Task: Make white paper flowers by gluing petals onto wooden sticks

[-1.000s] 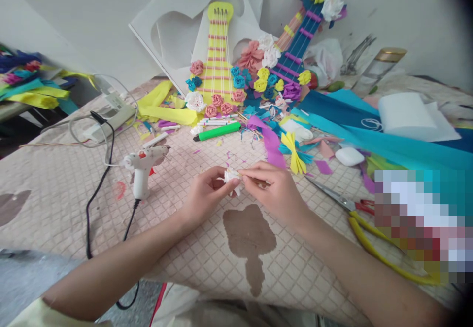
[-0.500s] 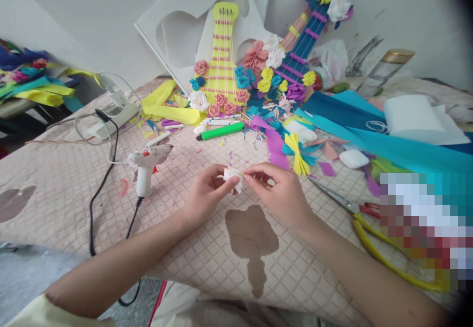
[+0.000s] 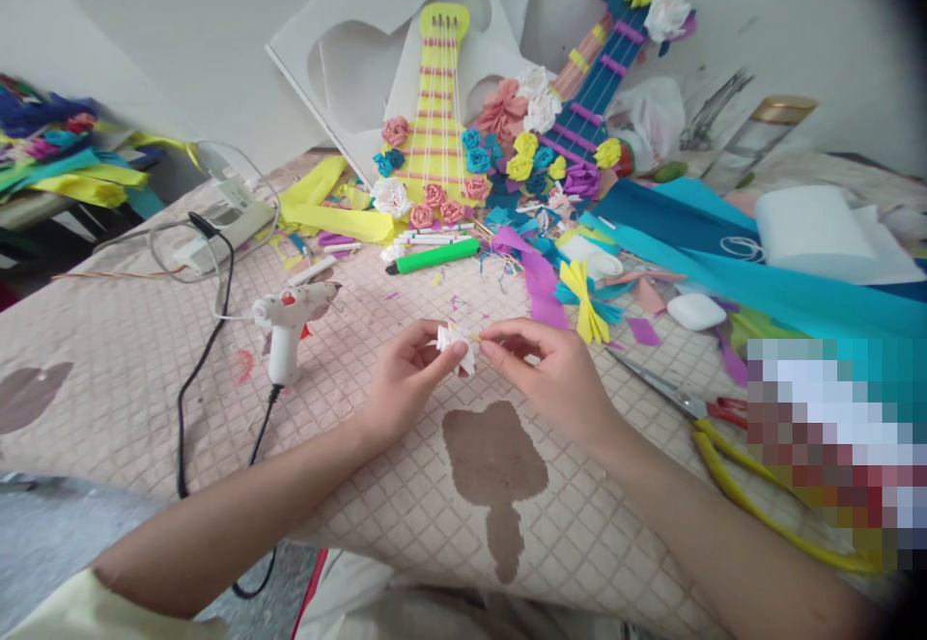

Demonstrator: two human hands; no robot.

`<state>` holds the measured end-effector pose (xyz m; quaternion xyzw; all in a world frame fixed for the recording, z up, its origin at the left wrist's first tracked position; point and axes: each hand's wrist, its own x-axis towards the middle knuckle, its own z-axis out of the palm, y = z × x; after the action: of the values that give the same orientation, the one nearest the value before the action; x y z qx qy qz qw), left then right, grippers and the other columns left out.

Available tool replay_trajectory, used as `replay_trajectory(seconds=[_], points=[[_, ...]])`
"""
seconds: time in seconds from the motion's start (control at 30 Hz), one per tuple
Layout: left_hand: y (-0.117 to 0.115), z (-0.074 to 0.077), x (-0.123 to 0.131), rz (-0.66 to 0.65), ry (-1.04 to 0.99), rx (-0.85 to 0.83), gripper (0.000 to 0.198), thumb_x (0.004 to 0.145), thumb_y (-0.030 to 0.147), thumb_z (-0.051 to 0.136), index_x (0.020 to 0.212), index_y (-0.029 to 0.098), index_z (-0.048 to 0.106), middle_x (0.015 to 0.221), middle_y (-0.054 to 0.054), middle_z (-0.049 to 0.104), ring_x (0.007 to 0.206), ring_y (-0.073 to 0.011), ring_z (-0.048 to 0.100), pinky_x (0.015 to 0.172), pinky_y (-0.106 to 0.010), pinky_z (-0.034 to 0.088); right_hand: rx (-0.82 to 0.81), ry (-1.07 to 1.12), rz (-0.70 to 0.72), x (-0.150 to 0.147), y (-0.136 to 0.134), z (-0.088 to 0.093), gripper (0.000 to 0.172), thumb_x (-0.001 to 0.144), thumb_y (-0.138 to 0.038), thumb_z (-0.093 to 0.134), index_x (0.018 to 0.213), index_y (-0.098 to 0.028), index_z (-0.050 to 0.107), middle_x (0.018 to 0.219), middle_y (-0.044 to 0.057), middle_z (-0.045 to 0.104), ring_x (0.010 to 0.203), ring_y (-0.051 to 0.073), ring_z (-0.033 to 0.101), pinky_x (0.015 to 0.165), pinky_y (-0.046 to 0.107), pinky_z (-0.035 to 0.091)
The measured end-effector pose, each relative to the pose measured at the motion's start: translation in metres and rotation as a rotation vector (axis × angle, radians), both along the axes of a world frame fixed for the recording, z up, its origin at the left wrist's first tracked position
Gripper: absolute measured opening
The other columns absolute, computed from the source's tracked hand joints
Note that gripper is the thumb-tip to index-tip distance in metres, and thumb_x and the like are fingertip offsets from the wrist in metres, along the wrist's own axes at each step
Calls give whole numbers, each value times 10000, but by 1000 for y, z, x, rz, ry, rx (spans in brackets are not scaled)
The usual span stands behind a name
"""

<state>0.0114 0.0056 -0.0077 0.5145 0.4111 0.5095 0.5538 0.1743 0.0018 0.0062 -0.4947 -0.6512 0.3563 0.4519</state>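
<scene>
Hands meet just above the centre of the frame, over a beige quilted tablecloth (image 3: 108, 370). The left hand (image 3: 406, 381) comes in from the lower left, its thumb and curled fingers pinching a small white paper flower (image 3: 456, 343) from the left side. The right hand (image 3: 561, 379) comes in from the lower right. Its thumb and forefinger are pressed together on the flower's right edge, and the other fingers curl loosely beneath. The flower sits between the two sets of fingertips, just above a dark brown stain (image 3: 492, 466) in the lower middle.

Left of the hands, a white hot glue gun (image 3: 290, 326) stands on its handle, with a black cord (image 3: 179, 476) trailing toward the lower left. Right of the hands lie long scissors with yellow handles (image 3: 685, 401). Farther up, a green marker pen (image 3: 435, 256) lies flat, with a purple paper strip (image 3: 540, 288) and a yellow paper bow (image 3: 583, 302) near it. At the top middle, a yellow cardboard guitar (image 3: 435, 109) and a blue cardboard guitar (image 3: 598, 75), both trimmed with paper roses, lean against the wall.
</scene>
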Motion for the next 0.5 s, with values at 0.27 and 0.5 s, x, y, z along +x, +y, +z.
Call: replay_trajectory(seconds=[0.27,0.5], points=[[0,0,0,2,-9,-3,132,762,237,664,794,136,585,689,7,619,616,-96,606,608,-218,496,-96,76,20,1,4,-1,81,756,-238,624,799,-192,673,749,7,688,646,124,609,597,247,497],[1,-3,1,-5,-37,-13,197,739,230,686,891,156,584,748,5,636,637,-96,608,617,-221,505,-11,-4,-1,0,2,0,63,757,-199,616,781,-185,672,757,6,693,639,116,597,586,233,483]])
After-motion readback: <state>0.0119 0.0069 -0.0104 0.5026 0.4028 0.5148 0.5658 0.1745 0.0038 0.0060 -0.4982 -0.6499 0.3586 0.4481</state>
